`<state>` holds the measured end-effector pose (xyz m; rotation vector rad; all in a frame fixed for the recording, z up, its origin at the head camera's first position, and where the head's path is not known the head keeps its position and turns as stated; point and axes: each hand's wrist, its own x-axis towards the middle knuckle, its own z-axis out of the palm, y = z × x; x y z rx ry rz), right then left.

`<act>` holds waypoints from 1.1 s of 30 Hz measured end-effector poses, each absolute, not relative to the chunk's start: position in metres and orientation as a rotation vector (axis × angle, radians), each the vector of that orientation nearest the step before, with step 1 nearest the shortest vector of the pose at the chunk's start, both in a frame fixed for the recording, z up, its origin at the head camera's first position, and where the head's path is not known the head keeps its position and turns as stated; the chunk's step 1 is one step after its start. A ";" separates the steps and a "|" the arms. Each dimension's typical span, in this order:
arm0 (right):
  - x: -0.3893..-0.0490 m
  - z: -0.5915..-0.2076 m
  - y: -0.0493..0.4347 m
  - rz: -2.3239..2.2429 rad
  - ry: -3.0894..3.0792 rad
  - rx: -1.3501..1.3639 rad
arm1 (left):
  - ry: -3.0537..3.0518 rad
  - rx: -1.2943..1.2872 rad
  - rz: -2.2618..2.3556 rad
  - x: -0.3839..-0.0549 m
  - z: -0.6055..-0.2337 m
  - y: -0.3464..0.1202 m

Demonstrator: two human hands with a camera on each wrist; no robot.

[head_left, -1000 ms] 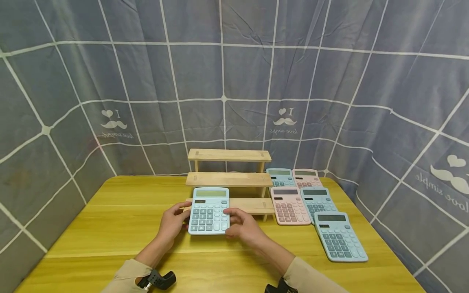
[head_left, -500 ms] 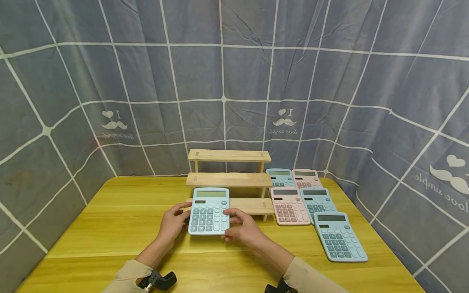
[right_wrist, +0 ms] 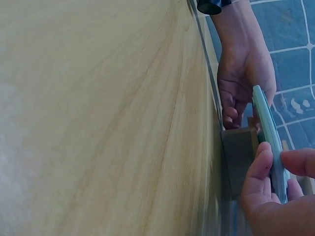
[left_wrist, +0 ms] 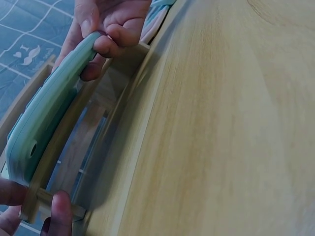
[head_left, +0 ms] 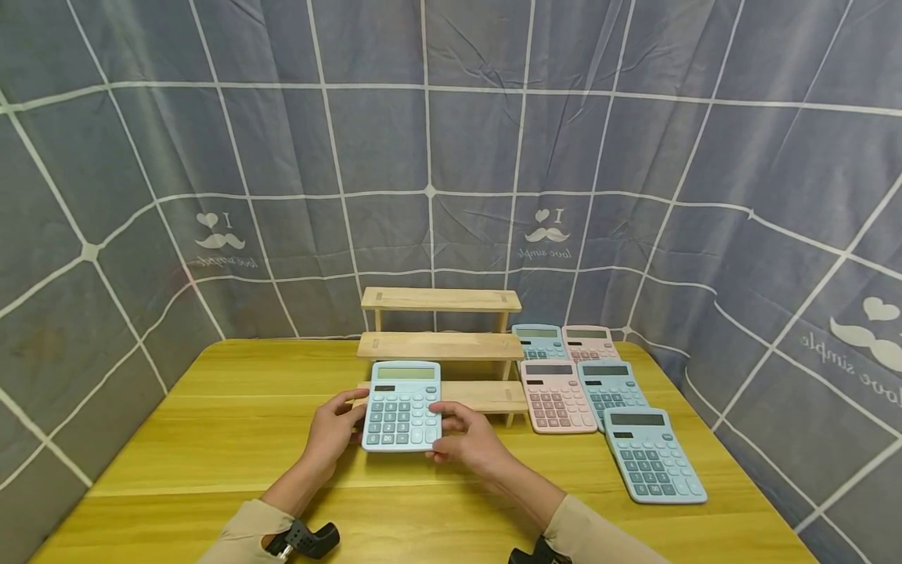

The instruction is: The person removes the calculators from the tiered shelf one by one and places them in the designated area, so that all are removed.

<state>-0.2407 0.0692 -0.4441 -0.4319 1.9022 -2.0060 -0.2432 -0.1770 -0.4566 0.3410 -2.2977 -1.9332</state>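
Note:
A light blue calculator (head_left: 402,407) is tilted up at the front of the wooden stepped rack (head_left: 440,345), keys and display facing me. My left hand (head_left: 333,427) holds its left edge; in the left wrist view fingertips (left_wrist: 11,191) meet the calculator's end beside the rack's lowest board. My right hand (head_left: 470,440) pinches the right edge near the bottom corner. The right wrist view shows the thin side of the calculator (right_wrist: 269,137) between the right thumb and fingers. The calculator hides the left part of the lowest board.
Right of the rack several calculators lie in staggered rows, among them a pink one (head_left: 559,395) and a blue one (head_left: 655,454) nearest me. A grey checked curtain (head_left: 380,141) hangs behind and beside the yellow wooden table (head_left: 211,407).
The right thumb has shifted slightly at the calculator's lower right corner since one second ago. The calculator and left hand stay in place.

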 end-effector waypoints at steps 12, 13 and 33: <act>-0.242 -0.442 0.071 -2.022 1.878 -0.427 | -2.287 0.339 -1.949 -0.243 -0.456 -0.178; -0.241 -0.442 0.072 -2.019 1.879 -0.430 | -2.285 0.340 -1.953 -0.243 -0.456 -0.178; -0.242 -0.438 0.078 -1.999 1.907 -0.413 | -2.288 0.349 -1.966 -0.242 -0.455 -0.177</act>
